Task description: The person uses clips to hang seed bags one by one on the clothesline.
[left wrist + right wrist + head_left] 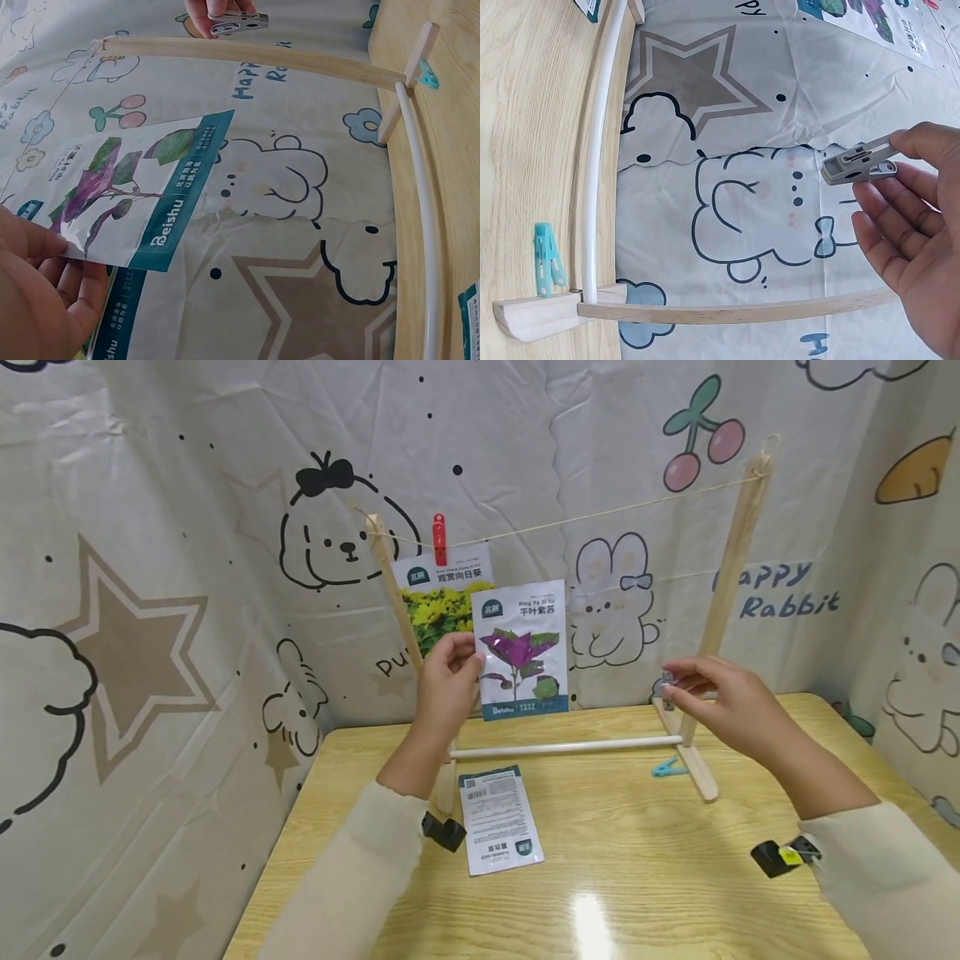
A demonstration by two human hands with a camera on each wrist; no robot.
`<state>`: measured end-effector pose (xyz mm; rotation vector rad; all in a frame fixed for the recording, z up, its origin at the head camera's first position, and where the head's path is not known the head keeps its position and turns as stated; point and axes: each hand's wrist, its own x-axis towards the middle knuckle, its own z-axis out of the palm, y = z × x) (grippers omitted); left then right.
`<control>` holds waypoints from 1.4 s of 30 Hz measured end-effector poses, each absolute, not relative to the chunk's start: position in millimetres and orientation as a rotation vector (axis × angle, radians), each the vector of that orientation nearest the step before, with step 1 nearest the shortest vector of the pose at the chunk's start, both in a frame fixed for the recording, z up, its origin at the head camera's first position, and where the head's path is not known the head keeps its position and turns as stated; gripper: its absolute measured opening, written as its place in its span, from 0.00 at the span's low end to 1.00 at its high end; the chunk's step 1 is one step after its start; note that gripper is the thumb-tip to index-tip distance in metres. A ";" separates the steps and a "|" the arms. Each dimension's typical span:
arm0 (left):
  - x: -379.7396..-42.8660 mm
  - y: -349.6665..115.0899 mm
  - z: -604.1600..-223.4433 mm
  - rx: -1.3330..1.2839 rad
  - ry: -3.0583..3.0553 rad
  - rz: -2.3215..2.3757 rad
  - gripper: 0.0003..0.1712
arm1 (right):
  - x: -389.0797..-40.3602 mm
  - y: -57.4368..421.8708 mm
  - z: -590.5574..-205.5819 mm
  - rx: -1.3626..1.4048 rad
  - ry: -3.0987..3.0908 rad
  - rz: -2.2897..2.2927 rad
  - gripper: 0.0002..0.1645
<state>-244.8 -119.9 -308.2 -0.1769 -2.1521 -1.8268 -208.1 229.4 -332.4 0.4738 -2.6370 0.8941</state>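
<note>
My left hand pinches the left edge of a seed packet with a purple-leaved plant on its front, held upright below the string. Partly behind it, a seed packet with yellow flowers hangs from the string by a red clothespin. Off to the right, my right hand holds a grey clothespin between thumb and fingers, near the right wooden post. In the right wrist view that clothespin's gripping end points away from the fingers.
A white rod joins the feet of the wooden stand. On the table, another seed packet lies back side up at the left, and a teal clothespin lies by the right foot. A patterned cloth hangs behind.
</note>
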 end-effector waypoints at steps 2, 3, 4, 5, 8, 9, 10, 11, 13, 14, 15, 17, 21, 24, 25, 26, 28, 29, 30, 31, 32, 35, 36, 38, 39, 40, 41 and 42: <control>-245.6 -119.9 -306.2 -0.171 -2.151 -1.818 0.11 | -208.1 228.0 -330.5 0.468 -2.643 0.897 0.25; -246.0 -119.8 -305.3 -0.170 -2.152 -1.814 0.11 | -208.1 227.5 -329.6 0.462 -2.646 0.897 0.25; -246.3 -119.7 -304.4 -0.170 -2.148 -1.815 0.11 | -208.1 227.1 -328.6 0.460 -2.646 0.898 0.24; -246.3 -119.5 -303.4 -0.169 -2.148 -1.813 0.11 | -208.0 226.8 -327.6 0.456 -2.648 0.899 0.24; -246.7 -118.5 -300.9 -0.170 -2.142 -1.814 0.11 | -208.2 226.8 -324.7 0.480 -2.638 0.893 0.24; -247.0 -118.2 -300.1 -0.172 -2.139 -1.815 0.11 | -208.3 226.7 -323.7 0.484 -2.633 0.890 0.24; -247.2 -117.8 -299.4 -0.173 -2.136 -1.816 0.11 | -208.6 226.7 -323.0 0.492 -2.627 0.888 0.23; -247.5 -117.6 -298.8 -0.174 -2.133 -1.815 0.12 | -208.9 226.8 -322.3 0.506 -2.620 0.888 0.23; -248.7 -116.9 -297.8 -0.179 -2.121 -1.823 0.12 | -209.3 226.6 -320.5 0.527 -2.605 0.889 0.23; -249.2 -116.4 -297.3 -0.179 -2.116 -1.827 0.12 | -209.3 226.3 -319.7 0.522 -2.605 0.887 0.23; -249.8 -116.0 -296.9 -0.179 -2.113 -1.830 0.12 | -209.3 225.9 -319.0 0.518 -2.605 0.888 0.23; -250.7 -115.4 -296.3 -0.182 -2.107 -1.837 0.12 | -209.6 225.0 -317.7 0.523 -2.603 0.895 0.23; -251.4 -113.3 -294.2 -0.189 -2.117 -1.832 0.11 | -210.0 223.0 -315.0 0.518 -2.593 0.892 0.23; -252.2 -111.3 -292.2 -0.197 -2.116 -1.827 0.11 | -209.4 222.1 -312.1 0.531 -2.575 0.885 0.23; -252.7 -110.8 -291.7 -0.197 -2.114 -1.827 0.12 | -209.2 221.8 -310.9 0.535 -2.568 0.884 0.23; -253.3 -110.3 -291.1 -0.197 -2.111 -1.827 0.12 | -209.0 221.5 -309.6 0.539 -2.562 0.883 0.22; -254.1 -109.6 -289.7 -0.193 -2.107 -1.833 0.12 | -208.9 221.4 -307.5 0.550 -2.550 0.875 0.23; -254.4 -109.4 -289.1 -0.192 -2.106 -1.834 0.12 | -209.0 221.4 -306.5 0.559 -2.541 0.872 0.22; -254.9 -109.3 -288.5 -0.194 -2.103 -1.836 0.12 | -209.3 221.3 -305.4 0.562 -2.534 0.868 0.22; -255.6 -109.4 -288.0 -0.198 -2.099 -1.838 0.12 | -209.7 221.2 -304.5 0.566 -2.526 0.866 0.22; -256.0 -109.7 -287.3 -0.202 -2.094 -1.837 0.13 | -210.2 221.1 -303.6 0.577 -2.515 0.863 0.22; -257.2 -110.8 -284.9 -0.218 -2.086 -1.828 0.12 | -212.4 219.9 -300.8 0.583 -2.494 0.866 0.22; -257.6 -111.2 -283.9 -0.220 -2.085 -1.825 0.12 | -213.2 219.4 -300.0 0.580 -2.489 0.867 0.22; -258.3 -111.5 -282.0 -0.216 -2.098 -1.812 0.12 | -214.1 218.6 -298.5 0.584 -2.475 0.872 0.22; -258.9 -111.6 -281.2 -0.215 -2.103 -1.810 0.12 | -214.3 218.1 -297.6 0.579 -2.470 0.874 0.22; -259.4 -111.6 -280.4 -0.214 -2.109 -1.807 0.12 | -214.4 217.6 -296.9 0.578 -2.462 0.873 0.22; -259.9 -111.6 -279.5 -0.212 -2.115 -1.803 0.12 | -214.5 217.2 -296.1 0.581 -2.453 0.873 0.22; -260.6 -111.5 -278.8 -0.213 -2.119 -1.799 0.12 | -214.6 216.7 -295.2 0.580 -2.445 0.867 0.22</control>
